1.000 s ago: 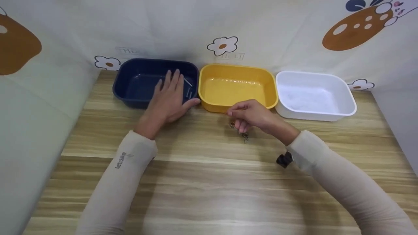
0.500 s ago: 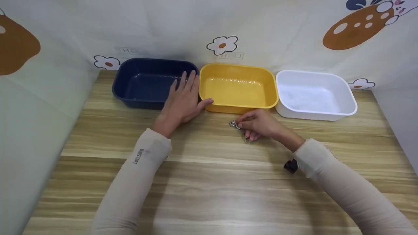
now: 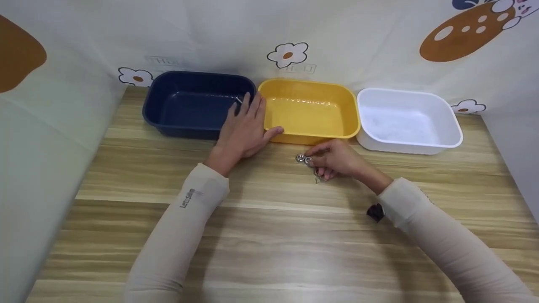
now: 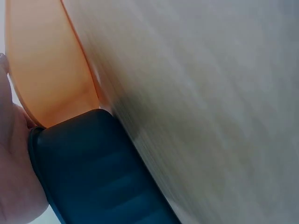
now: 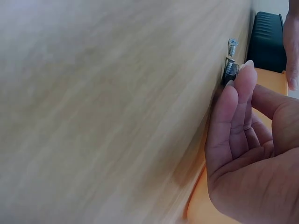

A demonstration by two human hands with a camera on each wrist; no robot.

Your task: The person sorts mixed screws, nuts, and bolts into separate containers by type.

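Note:
In the head view my left hand (image 3: 244, 128) rests with straight fingers across the rims where the navy bin (image 3: 185, 130) meets the yellow bin (image 3: 311, 139). Its thumb lies over the yellow bin's front rim. My right hand (image 3: 337, 158) is low over the table before the yellow bin, thumb and fingertips pinching a small metal nut (image 3: 308, 161). Beside it lies another small silver piece (image 3: 300, 158). In the right wrist view small threaded screws (image 5: 232, 46) stick up near the fingertips. A metal rod (image 3: 238, 99) shows in the navy bin, partly hidden by my left fingers.
A white bin (image 3: 408, 145) stands right of the yellow one, all in a row against the patterned cloth backdrop (image 3: 227, 38). The wooden table (image 3: 269, 240) stretches in front. A small black object (image 3: 375, 213) hangs at the right sleeve cuff.
My left hand has shifted right, from inside the navy bin onto the rims between the bins. My right hand has moved slightly right and down to the metal pieces and pinches one.

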